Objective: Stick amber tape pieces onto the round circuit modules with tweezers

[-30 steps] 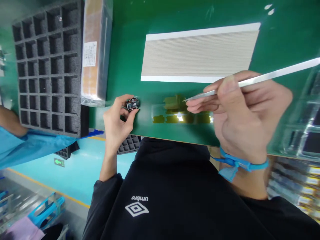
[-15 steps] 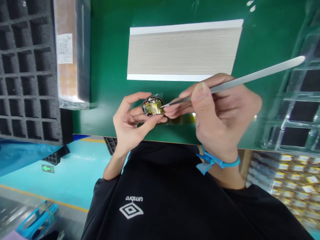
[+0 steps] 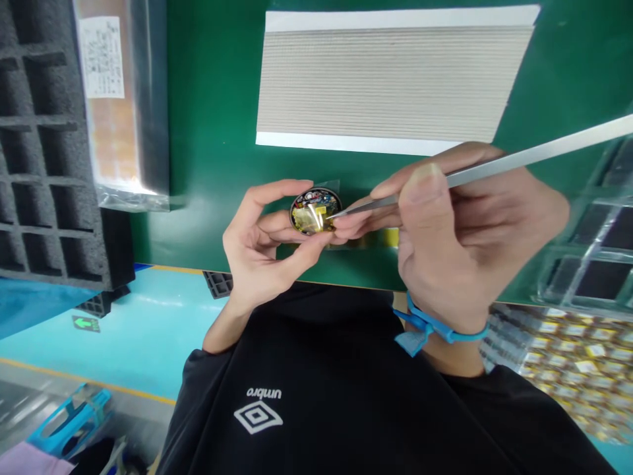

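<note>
My left hand (image 3: 264, 247) pinches the round module (image 3: 315, 211), just left of my right hand (image 3: 457, 241). That one grips tweezers (image 3: 524, 157).

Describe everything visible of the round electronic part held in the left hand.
The round electronic part has a dark rim around small, tightly packed components. Glossy, translucent yellow film covers much of its lower left. It is held face up, slightly tilted, above the green table, between the left hand's fingers and thumb. The tip of the tweezers is at its right side; actual contact is unclear.
</note>
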Action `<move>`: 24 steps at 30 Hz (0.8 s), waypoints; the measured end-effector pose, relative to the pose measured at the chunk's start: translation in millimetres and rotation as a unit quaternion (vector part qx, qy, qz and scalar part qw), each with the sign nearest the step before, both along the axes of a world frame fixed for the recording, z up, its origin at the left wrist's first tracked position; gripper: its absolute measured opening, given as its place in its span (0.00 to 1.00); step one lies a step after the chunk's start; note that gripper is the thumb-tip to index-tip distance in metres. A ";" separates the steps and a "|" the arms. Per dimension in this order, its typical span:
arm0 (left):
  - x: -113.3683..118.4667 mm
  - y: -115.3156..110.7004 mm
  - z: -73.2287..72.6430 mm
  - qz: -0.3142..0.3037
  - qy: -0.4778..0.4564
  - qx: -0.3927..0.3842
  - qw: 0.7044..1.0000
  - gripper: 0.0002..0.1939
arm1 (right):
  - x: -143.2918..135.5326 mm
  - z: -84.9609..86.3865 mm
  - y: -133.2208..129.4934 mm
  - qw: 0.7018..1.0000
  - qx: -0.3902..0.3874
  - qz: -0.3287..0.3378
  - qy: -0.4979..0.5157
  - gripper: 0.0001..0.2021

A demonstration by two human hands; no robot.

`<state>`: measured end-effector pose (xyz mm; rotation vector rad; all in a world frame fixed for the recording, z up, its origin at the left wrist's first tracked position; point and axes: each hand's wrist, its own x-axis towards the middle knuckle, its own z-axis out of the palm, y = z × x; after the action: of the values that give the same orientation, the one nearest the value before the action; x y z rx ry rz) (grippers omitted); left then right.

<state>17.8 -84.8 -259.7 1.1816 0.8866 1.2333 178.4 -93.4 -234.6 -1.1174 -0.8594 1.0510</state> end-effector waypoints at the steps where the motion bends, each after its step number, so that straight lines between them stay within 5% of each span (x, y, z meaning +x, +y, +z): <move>1: 0.0 -0.3 0.1 -0.002 -0.002 -0.004 1.000 0.24 | -0.1 1.2 -0.2 1.000 -0.006 -0.006 -0.012 0.07; 13: -3.0 -2.5 0.0 -0.014 0.079 -0.069 0.994 0.29 | -1.6 7.5 0.1 0.999 -0.026 -0.024 -0.041 0.08; 24: -1.7 -1.9 3.4 -0.002 0.063 -0.059 0.996 0.28 | 0.7 7.2 -1.4 0.995 -0.014 -0.044 -0.093 0.08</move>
<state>16.1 -86.7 -256.3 1.1757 1.0361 1.0968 179.1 -94.7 -227.3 -1.2809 -0.9356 0.8985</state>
